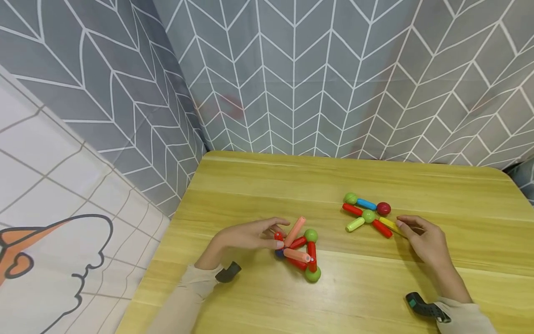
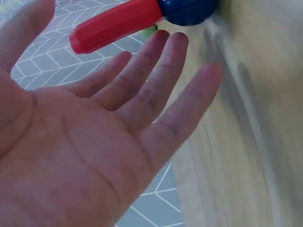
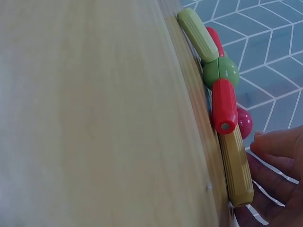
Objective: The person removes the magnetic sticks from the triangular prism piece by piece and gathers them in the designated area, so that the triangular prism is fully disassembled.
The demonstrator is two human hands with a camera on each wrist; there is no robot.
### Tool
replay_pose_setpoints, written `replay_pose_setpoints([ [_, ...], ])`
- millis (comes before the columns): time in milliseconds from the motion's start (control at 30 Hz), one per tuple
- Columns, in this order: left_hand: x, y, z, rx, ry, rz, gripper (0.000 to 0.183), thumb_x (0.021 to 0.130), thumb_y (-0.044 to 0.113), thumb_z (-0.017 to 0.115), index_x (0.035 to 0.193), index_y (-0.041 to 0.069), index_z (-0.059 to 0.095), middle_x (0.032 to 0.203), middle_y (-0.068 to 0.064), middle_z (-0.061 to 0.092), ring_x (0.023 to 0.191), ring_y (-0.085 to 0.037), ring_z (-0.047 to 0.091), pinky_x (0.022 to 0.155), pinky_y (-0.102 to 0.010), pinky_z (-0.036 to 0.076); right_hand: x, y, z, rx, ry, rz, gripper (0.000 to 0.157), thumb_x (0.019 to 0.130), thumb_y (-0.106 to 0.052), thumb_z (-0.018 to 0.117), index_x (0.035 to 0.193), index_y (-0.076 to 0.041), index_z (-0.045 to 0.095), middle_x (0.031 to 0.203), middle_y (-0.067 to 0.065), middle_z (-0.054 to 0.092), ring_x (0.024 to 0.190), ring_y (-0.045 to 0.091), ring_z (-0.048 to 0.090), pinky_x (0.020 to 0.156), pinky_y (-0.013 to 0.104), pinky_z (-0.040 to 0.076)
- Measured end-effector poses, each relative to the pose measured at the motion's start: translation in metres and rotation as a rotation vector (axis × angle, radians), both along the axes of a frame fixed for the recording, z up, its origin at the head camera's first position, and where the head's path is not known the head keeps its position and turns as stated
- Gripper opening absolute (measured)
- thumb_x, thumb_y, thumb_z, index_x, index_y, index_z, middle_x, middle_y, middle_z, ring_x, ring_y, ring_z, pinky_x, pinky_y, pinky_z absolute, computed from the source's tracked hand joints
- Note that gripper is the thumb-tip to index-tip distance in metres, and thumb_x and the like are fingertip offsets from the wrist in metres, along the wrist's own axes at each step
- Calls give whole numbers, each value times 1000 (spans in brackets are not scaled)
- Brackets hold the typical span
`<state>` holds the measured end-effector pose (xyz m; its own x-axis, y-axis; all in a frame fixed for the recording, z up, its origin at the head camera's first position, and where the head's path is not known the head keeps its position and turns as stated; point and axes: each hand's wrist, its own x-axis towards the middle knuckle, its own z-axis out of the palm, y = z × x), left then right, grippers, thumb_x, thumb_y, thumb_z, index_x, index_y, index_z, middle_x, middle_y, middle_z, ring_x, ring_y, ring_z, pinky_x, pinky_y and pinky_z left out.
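Observation:
My left hand (image 1: 254, 234) is beside a magnetic-stick frame, its fingers loosely spread in the left wrist view, palm bare. The frame has red sticks (image 1: 312, 250), a dark blue ball (image 2: 189, 10), green balls (image 1: 310, 235) and orange sticks (image 1: 295, 231), one raised at a slant. A red stick (image 2: 116, 26) from the blue ball overlaps the space above my fingertips. My right hand (image 1: 425, 241) is at the near end of a yellow stick (image 3: 236, 165), thumb and fingers loosely bent around its end without closing on it.
Beyond the yellow stick, a green ball (image 1: 369, 215) bears red sticks (image 1: 352, 209) and a pale green stick (image 1: 355, 225). Behind these, a blue stick (image 1: 366, 204) links another green ball (image 1: 351, 198) and a dark red ball (image 1: 384, 208). Patterned curtains (image 1: 292, 83) border the wooden table (image 1: 258, 185).

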<state>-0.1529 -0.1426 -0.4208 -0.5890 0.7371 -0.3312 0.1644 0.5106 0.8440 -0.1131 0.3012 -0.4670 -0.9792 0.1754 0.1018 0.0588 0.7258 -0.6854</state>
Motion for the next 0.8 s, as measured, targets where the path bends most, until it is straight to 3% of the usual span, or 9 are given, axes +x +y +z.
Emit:
replay_pose_setpoints([
  [167, 4, 6, -5, -52, 1, 13, 70, 86, 18, 80, 147, 19, 45, 123, 3, 65, 115, -18, 64, 98, -34, 52, -2, -2, 4, 17, 15, -18, 35, 101, -30, 60, 117, -2, 71, 120, 25, 70, 85, -27, 40, 70, 3, 38],
  [233, 6, 10, -7, -87, 28, 18, 69, 83, 13, 82, 143, 20, 49, 115, 4, 66, 104, -16, 65, 89, -29, 53, -2, -5, 6, 38, 43, -47, 32, 101, -29, 61, 114, -2, 73, 117, 24, 71, 88, -14, 52, 73, 6, 38],
  [300, 7, 15, -10, -120, 64, 28, 68, 81, 10, 84, 140, 19, 52, 107, 4, 66, 94, -14, 64, 82, -25, 52, -1, -11, 10, 52, 90, -73, 29, 100, -25, 61, 111, -1, 73, 114, 24, 72, 94, 7, 63, 80, 18, 45],
  [400, 8, 20, -13, -163, 106, 50, 63, 79, 8, 84, 134, 19, 56, 98, 4, 64, 85, -13, 58, 75, -24, 50, -1, -23, 16, 67, 185, -98, 22, 98, -17, 64, 105, 1, 74, 108, 24, 73, 105, 38, 62, 87, 41, 46],
  [467, 8, 23, -15, -183, 115, 60, 60, 79, 7, 84, 131, 20, 58, 95, 4, 63, 82, -13, 57, 73, -24, 49, 0, -31, 21, 61, 243, -77, 19, 96, -12, 65, 104, 3, 74, 106, 25, 73, 105, 42, 61, 88, 53, 45],
  [600, 6, 28, -16, -200, 120, 57, 56, 80, 6, 83, 128, 21, 60, 96, 5, 63, 83, -13, 56, 75, -25, 49, 1, -52, 29, 61, 306, 14, 14, 93, -7, 69, 103, 1, 74, 105, 23, 73, 104, 40, 62, 88, 43, 47],
  [733, 3, 31, -15, -209, 129, 43, 51, 79, 6, 83, 123, 21, 62, 97, 6, 63, 84, -13, 54, 76, -26, 47, 0, -77, 29, 54, 323, 139, 13, 91, -5, 72, 103, -2, 75, 103, 17, 75, 100, 34, 64, 83, 26, 48],
  [800, 0, 32, -15, -209, 145, 34, 46, 79, 5, 83, 117, 20, 63, 96, 5, 62, 84, -14, 53, 75, -27, 46, -2, -90, 28, 35, 310, 205, 15, 91, -5, 72, 105, -3, 75, 103, 13, 76, 99, 30, 65, 83, 29, 51],
])
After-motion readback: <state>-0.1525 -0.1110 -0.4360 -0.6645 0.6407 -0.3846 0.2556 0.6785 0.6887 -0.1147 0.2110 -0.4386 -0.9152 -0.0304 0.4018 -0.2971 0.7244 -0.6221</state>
